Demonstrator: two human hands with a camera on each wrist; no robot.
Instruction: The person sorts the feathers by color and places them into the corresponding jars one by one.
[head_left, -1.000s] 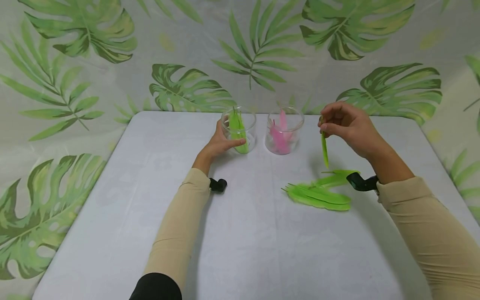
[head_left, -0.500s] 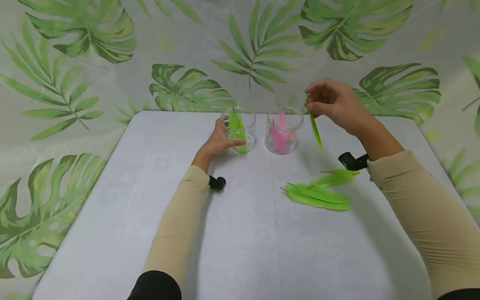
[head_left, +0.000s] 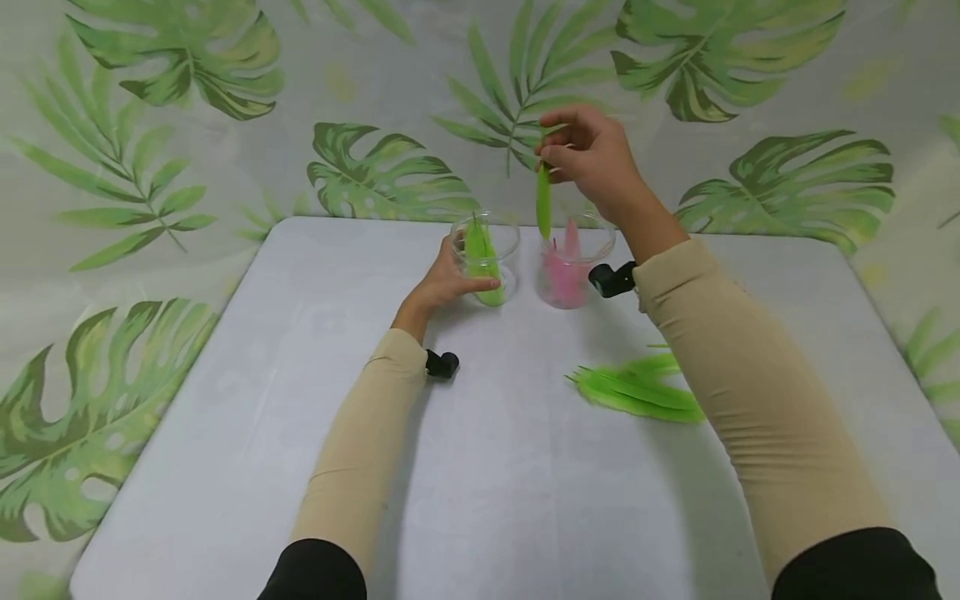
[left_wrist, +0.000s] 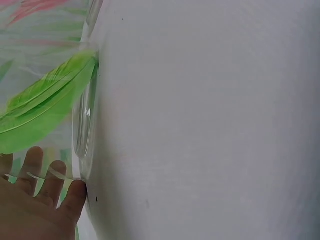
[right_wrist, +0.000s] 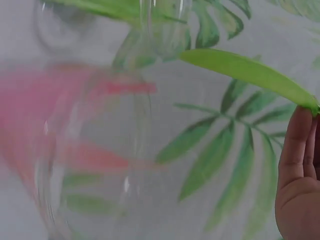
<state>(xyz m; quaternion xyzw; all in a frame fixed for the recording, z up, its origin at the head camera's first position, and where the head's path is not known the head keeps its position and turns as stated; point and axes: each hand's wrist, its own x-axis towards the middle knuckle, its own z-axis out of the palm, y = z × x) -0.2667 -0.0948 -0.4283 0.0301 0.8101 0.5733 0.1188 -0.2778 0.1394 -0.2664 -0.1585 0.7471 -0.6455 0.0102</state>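
Note:
My left hand is wrapped round the left side of a clear glass cup that stands near the table's back edge. Inside that cup, green feathers lean upright; the left wrist view shows them through the glass, above my fingers. My right hand pinches one green feather by its top end, and it hangs tip down. This feather's lower tip overlaps the left rim of a second clear cup holding pink feathers. In the right wrist view the pinched feather lies across the patterned backdrop.
Several green feathers lie in a loose pile on the white table, partly behind my right sleeve. A leaf-patterned cloth rises behind the table's back edge.
My right hand has moved left and up with the green feather, from right of the pink-feather cup to above it. The left hand keeps its hold on the other cup.

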